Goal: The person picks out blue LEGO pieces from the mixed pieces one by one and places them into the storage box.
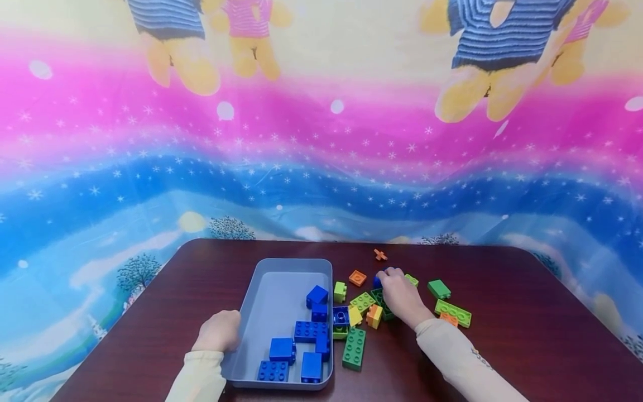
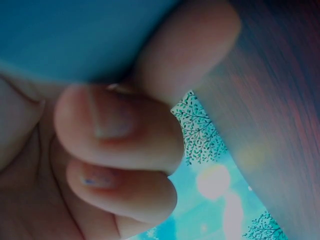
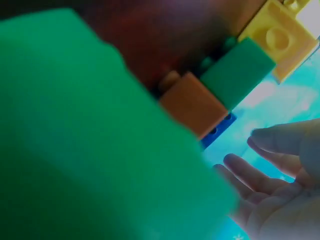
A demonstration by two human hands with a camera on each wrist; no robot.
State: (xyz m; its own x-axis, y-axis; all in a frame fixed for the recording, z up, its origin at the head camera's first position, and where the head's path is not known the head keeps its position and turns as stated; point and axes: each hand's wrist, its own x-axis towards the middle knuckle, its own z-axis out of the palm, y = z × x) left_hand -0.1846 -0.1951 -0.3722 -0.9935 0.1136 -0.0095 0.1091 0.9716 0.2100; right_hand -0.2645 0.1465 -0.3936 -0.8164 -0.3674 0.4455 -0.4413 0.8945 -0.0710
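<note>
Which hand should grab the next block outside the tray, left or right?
Probably the right hand: it's among the loose blocks, while the left hand holds the left side of the tray, across from them.

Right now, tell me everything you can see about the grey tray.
The grey tray is rectangular with rounded corners, raised walls and a smooth, plastic-looking surface. It lies flat, open side up, on the dark brown table, long sides running front to back. Blue blocks rest inside, mostly toward its right and near end. The left grip holds its left rim.
</note>
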